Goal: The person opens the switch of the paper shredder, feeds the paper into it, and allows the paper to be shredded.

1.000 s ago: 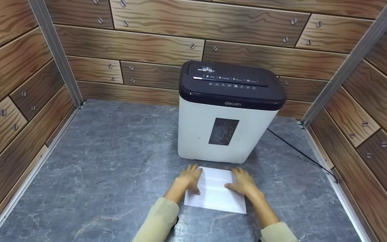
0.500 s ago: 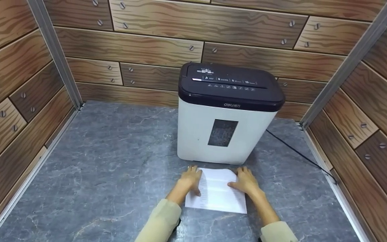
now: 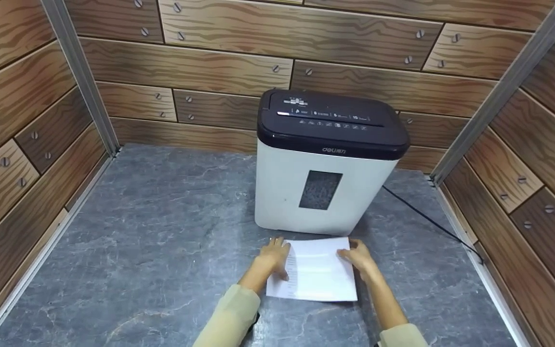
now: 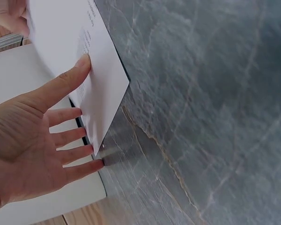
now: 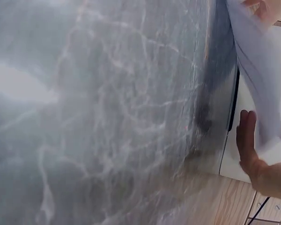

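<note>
A white sheet of paper [image 3: 313, 272] with printed lines lies in front of the paper shredder [image 3: 277, 193]. At its left edge is my left hand [image 3: 273, 260], thumb laid on top and fingers straight; the left wrist view shows the fingertips [image 4: 86, 150] down by the table along the sheet's edge. My right hand [image 3: 360, 260] pinches the far right corner, thumb above and fingers behind the paper. The right wrist view has that side of the sheet [image 5: 260, 61] bent up off the table, blurred, beside the right hand [image 5: 267, 173].
The shredder has a dark top with a feed slot and a small front window [image 3: 321, 190]. A black power cord [image 3: 427, 216] runs from behind it to the right wall. Wood-patterned panels [image 3: 200, 62] enclose the marbled grey table [image 3: 162, 231] at the back and sides.
My right hand has shifted right and its fingers have gone behind the paper's right edge, which has lifted and flattened out wider. The left hand stays nearly in place.
</note>
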A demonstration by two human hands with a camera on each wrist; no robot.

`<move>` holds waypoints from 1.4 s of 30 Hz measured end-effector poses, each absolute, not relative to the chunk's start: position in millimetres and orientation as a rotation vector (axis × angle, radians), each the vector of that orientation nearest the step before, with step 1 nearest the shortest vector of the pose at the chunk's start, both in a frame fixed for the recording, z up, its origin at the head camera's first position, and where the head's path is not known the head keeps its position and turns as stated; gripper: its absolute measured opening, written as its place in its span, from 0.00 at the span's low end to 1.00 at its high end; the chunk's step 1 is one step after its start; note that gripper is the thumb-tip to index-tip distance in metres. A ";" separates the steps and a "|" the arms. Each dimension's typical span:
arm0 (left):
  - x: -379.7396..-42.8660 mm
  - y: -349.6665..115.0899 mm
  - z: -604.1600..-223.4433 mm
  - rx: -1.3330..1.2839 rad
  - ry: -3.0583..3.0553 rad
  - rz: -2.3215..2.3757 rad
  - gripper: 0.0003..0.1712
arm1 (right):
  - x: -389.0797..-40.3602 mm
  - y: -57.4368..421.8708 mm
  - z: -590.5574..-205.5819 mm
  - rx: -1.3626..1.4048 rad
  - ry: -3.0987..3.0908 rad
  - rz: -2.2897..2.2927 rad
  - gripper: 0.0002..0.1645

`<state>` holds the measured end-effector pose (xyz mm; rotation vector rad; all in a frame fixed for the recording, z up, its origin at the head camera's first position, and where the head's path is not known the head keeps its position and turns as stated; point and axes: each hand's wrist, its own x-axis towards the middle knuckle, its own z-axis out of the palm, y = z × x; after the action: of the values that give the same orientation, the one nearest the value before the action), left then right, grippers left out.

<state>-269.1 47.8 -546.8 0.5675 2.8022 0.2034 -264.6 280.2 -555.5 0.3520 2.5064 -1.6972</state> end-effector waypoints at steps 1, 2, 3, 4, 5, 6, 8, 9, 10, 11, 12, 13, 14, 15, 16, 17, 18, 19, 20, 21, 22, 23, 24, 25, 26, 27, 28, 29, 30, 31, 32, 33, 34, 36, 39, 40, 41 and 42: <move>-269.4 47.8 -546.9 0.569 2.809 0.202 0.52 | -263.6 280.0 -552.9 0.370 2.539 -1.671 0.36; -269.6 47.7 -546.8 0.569 2.815 0.206 0.52 | -262.8 280.2 -551.1 0.374 2.567 -1.654 0.33; -269.7 47.5 -547.2 0.573 2.821 0.207 0.52 | -262.1 279.8 -549.0 0.370 2.592 -1.641 0.30; -270.0 47.3 -547.7 0.574 2.825 0.211 0.52 | -261.5 279.9 -547.8 0.352 2.622 -1.630 0.27; -270.2 46.9 -548.5 0.573 2.825 0.224 0.52 | -261.3 280.1 -547.3 0.319 2.660 -1.619 0.24; -270.4 46.4 -549.4 0.572 2.824 0.243 0.53 | -261.3 280.2 -547.1 0.280 2.699 -1.603 0.21; -270.7 45.3 -550.9 0.572 2.826 0.300 0.54 | -260.7 280.1 -546.4 0.209 2.784 -1.581 0.17; -271.1 44.8 -551.8 0.575 2.832 0.338 0.55 | -260.5 280.1 -545.8 0.175 2.827 -1.573 0.15; -271.5 44.2 -552.4 0.583 2.842 0.382 0.57 | -260.1 279.8 -544.6 0.140 2.869 -1.572 0.13; -272.3 44.0 -553.3 0.599 2.863 0.428 0.57 | -259.7 279.8 -542.9 0.115 2.901 -1.571 0.12; -273.3 43.7 -553.6 0.620 2.895 0.471 0.57 | -258.8 279.6 -540.4 0.092 2.930 -1.571 0.11; -274.4 43.4 -553.6 0.648 2.936 0.510 0.56 | -258.3 279.5 -537.6 0.069 2.954 -1.573 0.10; -275.5 43.3 -553.5 0.683 2.988 0.552 0.53 | -257.7 279.4 -534.3 0.052 2.971 -1.576 0.09; -277.0 43.3 -553.4 0.719 3.043 0.599 0.49 | -256.9 279.4 -530.7 0.037 2.986 -1.580 0.09; -278.3 43.1 -552.5 0.756 3.099 0.659 0.44 | -256.2 279.0 -526.8 0.020 2.999 -1.582 0.08; -279.6 43.1 -551.2 0.781 3.145 0.737 0.38 | -255.5 278.9 -522.9 0.007 3.013 -1.576 0.08; -280.2 42.8 -549.0 0.801 3.178 0.828 0.31 | -255.1 278.5 -519.2 -0.012 3.027 -1.581 0.08; -280.9 42.7 -546.8 0.813 3.196 0.934 0.25 | -254.5 278.0 -515.2 -0.029 3.041 -1.582 0.07; -281.5 42.5 -544.4 0.816 3.199 1.050 0.19 | -254.0 277.6 -511.3 -0.046 3.046 -1.594 0.07; -282.1 42.3 -541.7 0.802 3.186 1.167 0.14 | -253.7 277.4 -507.7 -0.065 3.042 -1.616 0.07; -282.3 42.0 -538.7 0.774 3.161 1.273 0.10 | -253.4 277.3 -504.3 -0.088 3.023 -1.650 0.07; -282.3 41.6 -535.6 0.739 3.135 1.360 0.08 | -253.2 277.7 -501.3 -0.106 2.997 -1.691 0.08; -282.5 41.2 -532.6 0.707 3.115 1.433 0.06 | -253.3 278.6 -498.6 -0.119 2.971 -1.728 0.09; -282.7 40.6 -529.5 0.674 3.094 1.496 0.04 | -252.8 279.8 -495.6 -0.124 2.943 -1.762 0.10; -282.7 39.8 -526.3 0.644 3.075 1.547 0.03 | -252.1 281.2 -493.0 -0.123 2.911 -1.801 0.11; -282.8 38.7 -523.2 0.620 3.058 1.594 0.03 | -250.9 283.2 -490.1 -0.121 2.882 -1.827 0.12; -282.9 37.3 -520.1 0.606 3.042 1.643 0.02 | -249.8 285.5 -487.8 -0.121 2.857 -1.850 0.12; -283.1 35.8 -517.0 0.601 3.027 1.694 0.02 | -248.7 288.2 -485.0 -0.107 2.845 -1.855 0.13; -283.3 34.1 -514.1 0.586 3.008 1.746 0.02 | -246.4 290.2 -481.3 -0.096 2.832 -1.864 0.13; -283.5 32.1 -511.4 0.568 2.992 1.790 0.02 | -243.8 291.7 -477.5 -0.080 2.823 -1.873 0.13; -283.6 30.1 -508.9 0.549 2.980 1.830 0.02 | -241.4 293.1 -474.0 -0.064 2.815 -1.878 0.13; -283.6 28.1 -506.6 0.531 2.971 1.865 0.01 | -240.8 296.6 -473.5 -0.063 2.798 -1.893 0.13; -283.6 26.3 -504.5 0.511 2.963 1.892 0.01 | -240.4 299.4 -474.6 -0.054 2.785 -1.922 0.13; -283.3 23.3 -500.8 0.466 2.954 1.921 0.02 | -241.7 304.9 -480.5 -0.041 2.747 -2.005 0.13; -282.7 20.8 -497.3 0.439 2.956 1.936 0.02 | -257.4 324.9 -513.7 -0.194 2.540 -2.263 0.12; -282.5 20.4 -496.7 0.436 2.958 1.936 0.02 | -265.3 332.0 -528.6 -0.205 2.494 -2.326 0.13; -282.2 20.2 -496.2 0.432 2.960 1.935 0.02 | -275.1 341.3 -545.5 -0.244 2.439 -2.380 0.13; -281.9 20.2 -496.0 0.428 2.962 1.933 0.02 | -285.0 350.3 -562.2 -0.274 2.384 -2.436 0.14</move>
<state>-281.9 20.2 -496.0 0.4283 2.9619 1.9333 -285.0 350.3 -562.2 -0.2736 2.3842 -2.4361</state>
